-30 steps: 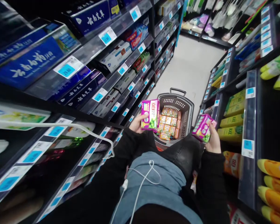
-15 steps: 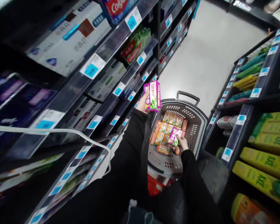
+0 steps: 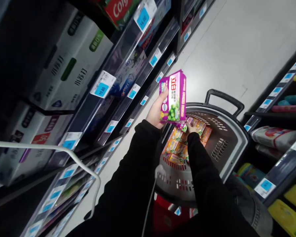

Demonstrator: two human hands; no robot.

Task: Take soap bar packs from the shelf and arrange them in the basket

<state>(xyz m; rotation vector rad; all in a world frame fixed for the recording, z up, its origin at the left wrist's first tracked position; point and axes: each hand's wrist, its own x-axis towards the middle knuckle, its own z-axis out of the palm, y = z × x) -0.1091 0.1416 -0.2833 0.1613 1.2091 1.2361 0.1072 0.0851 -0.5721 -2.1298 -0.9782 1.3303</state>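
My left hand (image 3: 157,113) grips a purple box with green fruit printed on it (image 3: 174,97), held upright above the near rim of a grey shopping basket (image 3: 233,148). My right hand (image 3: 191,127) reaches down into the basket and rests on a second purple box (image 3: 187,122) lying among several orange and yellow packets (image 3: 179,144). Its fingers are largely hidden behind the raised box. Both arms wear black sleeves.
Shelves with toothpaste boxes and blue price tags (image 3: 101,88) rise on the left. A white wire (image 3: 64,151) curves across the lower left. Another shelf with yellow and green bottles (image 3: 293,197) stands on the right. The grey aisle floor (image 3: 236,49) runs ahead.
The view has tipped down and closer to the basket. My left hand has lifted its purple box higher. My right hand has carried its box from the right side down into the basket.
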